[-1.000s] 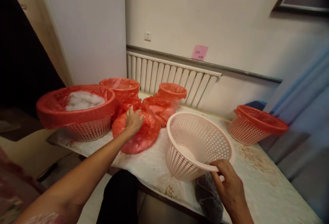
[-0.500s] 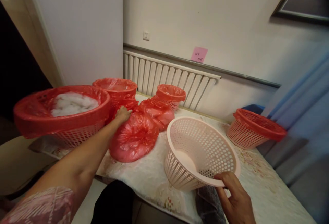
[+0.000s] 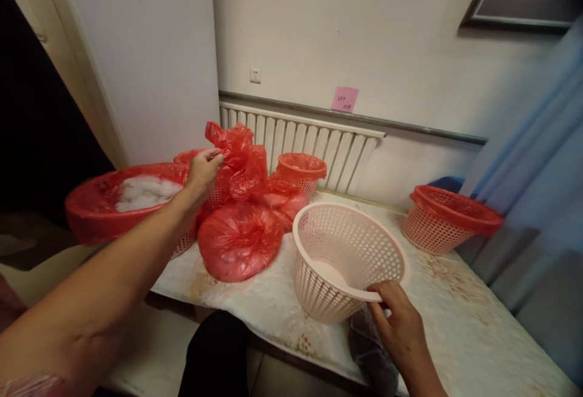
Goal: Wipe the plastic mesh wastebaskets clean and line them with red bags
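Two grips at once here: the left hand (image 3: 203,172) has thumb and fingertips pinched together on a loose red bag (image 3: 241,154), its crumpled plastic bunched up high, just right of the knuckles. Over on the right, the right hand (image 3: 403,321) is clamped on the rim of a pale basket (image 3: 348,251), fingers bent over the near right edge. That basket stands on the near side of the table, mouth upward, its bare lattice walls in plain sight.

Just below the lifted plastic sits a round red bundle (image 3: 241,242), left of the pale basket, with a second red bundle (image 3: 286,203) right behind it. Left of them, partly covered by the forearm, a big lined basket (image 3: 113,221) carries white fluffy stuff (image 3: 148,192). Farther back, near the wall, there's a small lined basket (image 3: 303,166); well apart on the far right, another red-rimmed basket (image 3: 449,221). Beneath the right hand, a dark grey cloth (image 3: 371,348) lies at the near edge of the flowered table (image 3: 473,306).

Out to the background: white radiator (image 3: 296,142), pink note (image 3: 345,99) above it, blue curtain (image 3: 546,172) down the right.
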Available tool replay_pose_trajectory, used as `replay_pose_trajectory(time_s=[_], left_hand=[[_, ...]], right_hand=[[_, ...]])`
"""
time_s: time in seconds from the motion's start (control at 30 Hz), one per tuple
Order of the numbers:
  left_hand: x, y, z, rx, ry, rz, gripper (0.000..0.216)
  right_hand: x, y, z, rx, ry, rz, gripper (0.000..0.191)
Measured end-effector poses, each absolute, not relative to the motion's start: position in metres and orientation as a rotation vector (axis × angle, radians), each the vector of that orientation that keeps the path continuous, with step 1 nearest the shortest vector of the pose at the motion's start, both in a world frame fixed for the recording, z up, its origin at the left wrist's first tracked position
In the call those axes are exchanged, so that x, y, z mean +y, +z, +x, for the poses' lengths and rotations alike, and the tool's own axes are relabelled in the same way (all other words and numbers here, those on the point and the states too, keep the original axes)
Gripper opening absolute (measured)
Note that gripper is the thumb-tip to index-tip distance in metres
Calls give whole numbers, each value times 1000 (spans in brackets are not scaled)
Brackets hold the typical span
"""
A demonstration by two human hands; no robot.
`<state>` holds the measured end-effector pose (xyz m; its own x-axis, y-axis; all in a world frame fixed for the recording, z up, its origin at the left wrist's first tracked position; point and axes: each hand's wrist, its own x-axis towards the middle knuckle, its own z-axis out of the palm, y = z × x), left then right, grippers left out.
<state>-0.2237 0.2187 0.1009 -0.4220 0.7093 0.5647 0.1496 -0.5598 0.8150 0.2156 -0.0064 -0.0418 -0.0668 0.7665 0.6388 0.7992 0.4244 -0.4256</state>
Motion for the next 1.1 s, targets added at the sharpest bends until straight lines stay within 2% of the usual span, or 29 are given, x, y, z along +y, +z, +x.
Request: replay_pose_trajectory(time_s=[0.13,0.23,0.33,0.5,0.67,0.77,0.9,1.1], left_hand=[[184,126,-183,803,2037,1222,18],[157,140,-151,657,1987,1200,15],[137,147,-121,550,1955,1200,16],[112,142,-70,535,1998,1084,20],[83,122,-12,534,1861,1016,16],[67,104,17,512,1725,1139,14],[63,86,29,507,1618,1210,15],[88,89,-1,477,1739,1026,22]], right_hand=[[-7,-39,214,-1790,-6,-1318,12],[-12,-30,217,-1768,103,-1292,20],[-19,-15,220,-1617,323,-1312,35],[-24,15,214,-1246,511,-1202,41],[-5,42,200,-1171,698,-867,73],[5,52,195,-1158,812,-719,65],[11,48,207,-1013,807,-722,49],[24,24,270,-790,679,-704,43]])
